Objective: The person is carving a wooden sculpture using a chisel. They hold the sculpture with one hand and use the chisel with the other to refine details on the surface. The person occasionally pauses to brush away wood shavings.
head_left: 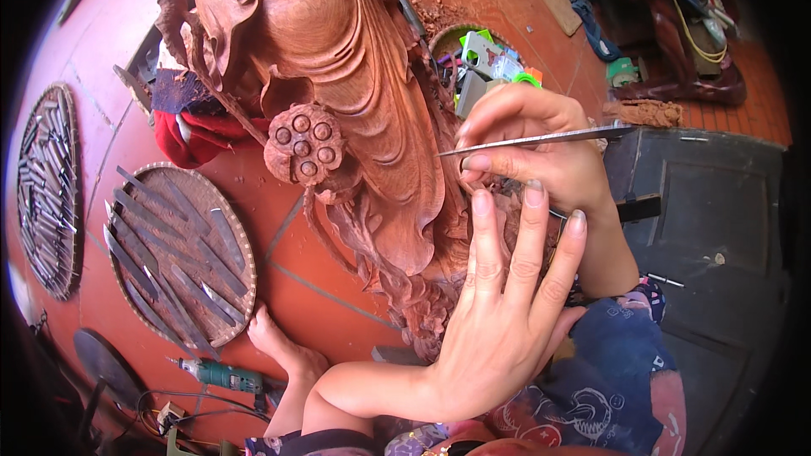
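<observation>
From the head camera, a large reddish wood carving (363, 93) with folded leaf shapes and a round lotus seed pod (302, 145) fills the middle of the view, standing on a red tiled floor (321, 287). The right hand (541, 148) is clenched around a slim metal chisel (541, 138), which lies nearly level, its pointed tip touching the carving's right edge and its handle end sticking out to the right past the hand. The left hand (498, 321) is released and holds nothing; its fingers (530, 228) are spread and stretched upward, resting against the carving just below the right hand. A bare foot (283, 346) lies on the floor beside the base of the carving. To the left sits a round woven tray (241, 241) carrying many chisels, with a second such tray (74, 194) near the left rim. A green power tool (221, 374) lies on the floor below the nearer tray. Red cloth (194, 137) is bunched behind the carving on the left.
</observation>
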A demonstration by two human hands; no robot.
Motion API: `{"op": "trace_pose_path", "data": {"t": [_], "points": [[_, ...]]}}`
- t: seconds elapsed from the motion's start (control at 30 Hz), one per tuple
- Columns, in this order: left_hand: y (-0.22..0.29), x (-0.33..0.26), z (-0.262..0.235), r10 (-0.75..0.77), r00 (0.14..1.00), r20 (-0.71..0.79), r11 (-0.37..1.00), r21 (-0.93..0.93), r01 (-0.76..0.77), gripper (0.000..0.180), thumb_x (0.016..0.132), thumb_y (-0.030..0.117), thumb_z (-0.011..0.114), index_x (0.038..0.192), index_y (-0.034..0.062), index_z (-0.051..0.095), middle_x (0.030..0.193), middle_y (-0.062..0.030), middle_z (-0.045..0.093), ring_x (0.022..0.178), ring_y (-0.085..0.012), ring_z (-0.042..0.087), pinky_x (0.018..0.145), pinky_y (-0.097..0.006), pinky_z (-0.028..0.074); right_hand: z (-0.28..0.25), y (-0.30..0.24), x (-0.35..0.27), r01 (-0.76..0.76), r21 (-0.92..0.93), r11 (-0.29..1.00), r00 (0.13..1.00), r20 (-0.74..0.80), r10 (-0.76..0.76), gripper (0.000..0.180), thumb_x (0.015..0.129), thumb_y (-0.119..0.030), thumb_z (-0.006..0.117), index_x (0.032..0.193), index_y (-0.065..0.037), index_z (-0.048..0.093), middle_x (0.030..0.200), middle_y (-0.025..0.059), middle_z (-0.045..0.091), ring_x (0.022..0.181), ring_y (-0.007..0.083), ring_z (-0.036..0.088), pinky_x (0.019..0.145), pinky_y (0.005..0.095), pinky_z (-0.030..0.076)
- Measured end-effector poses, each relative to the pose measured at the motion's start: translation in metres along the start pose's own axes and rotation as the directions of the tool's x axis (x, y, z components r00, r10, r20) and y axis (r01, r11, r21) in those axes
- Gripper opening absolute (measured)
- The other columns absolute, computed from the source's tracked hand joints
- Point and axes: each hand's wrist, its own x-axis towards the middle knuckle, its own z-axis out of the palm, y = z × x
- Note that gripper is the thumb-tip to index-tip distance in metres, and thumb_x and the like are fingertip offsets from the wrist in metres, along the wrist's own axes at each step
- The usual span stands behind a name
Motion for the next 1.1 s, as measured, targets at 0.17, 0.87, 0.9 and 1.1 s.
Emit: {"op": "trace_pose_path", "data": {"t": [0.17,0.87,0.9,1.1], "points": [[-0.005,0.001,0.002,-0.043,0.999,0.018,0.999,0.011,0.043,0.097,0.078,0.027,0.082,0.157,0.0031,0.030,0.157,-0.0424,0.012,0.138,-0.0709,0.017,0.113,-0.060,0.034,-0.003,0.029,0.009,0.328,-0.333,0.884,0.945,0.124,-0.303,0.013,0.077,-0.001,0.080,0.089,0.000,0.076,0.091,0.0115,0.073,0.104,0.0230,0.070,0.090,0.0343,0.055],[-0.008,0.006,0.009,-0.111,0.993,0.041,0.994,0.021,0.111,0.102,0.081,0.024,0.079,0.156,-0.0078,0.018,0.155,-0.0475,0.007,0.144,-0.0645,0.014,0.118,-0.053,0.031,-0.002,0.034,0.010,0.363,-0.231,0.903,0.906,0.313,-0.284,0.013,0.081,-0.002,0.068,0.089,0.006,0.073,0.083,0.0113,0.073,0.082,0.0170,0.070,0.111,0.0441,0.048],[-0.010,0.006,0.011,-0.116,0.992,0.041,0.993,0.014,0.115,0.102,0.081,0.024,0.079,0.156,-0.0077,0.018,0.155,-0.0472,0.007,0.144,-0.0645,0.014,0.118,-0.053,0.031,-0.004,0.038,0.008,0.284,-0.263,0.922,0.941,0.262,-0.215,0.013,0.076,0.000,0.071,0.087,0.005,0.075,0.085,0.0104,0.074,0.088,0.0201,0.072,0.107,0.0432,0.051],[-0.012,0.015,0.012,-0.102,0.994,0.041,0.994,0.034,0.100,0.101,0.081,0.020,0.078,0.156,-0.0081,0.018,0.156,-0.0459,0.007,0.144,-0.0637,0.014,0.118,-0.054,0.030,-0.008,0.034,0.020,0.230,-0.136,0.964,0.948,0.254,-0.191,0.015,0.077,0.004,0.071,0.092,0.004,0.074,0.086,0.0106,0.074,0.105,0.0218,0.071,0.102,0.0402,0.054]]}}
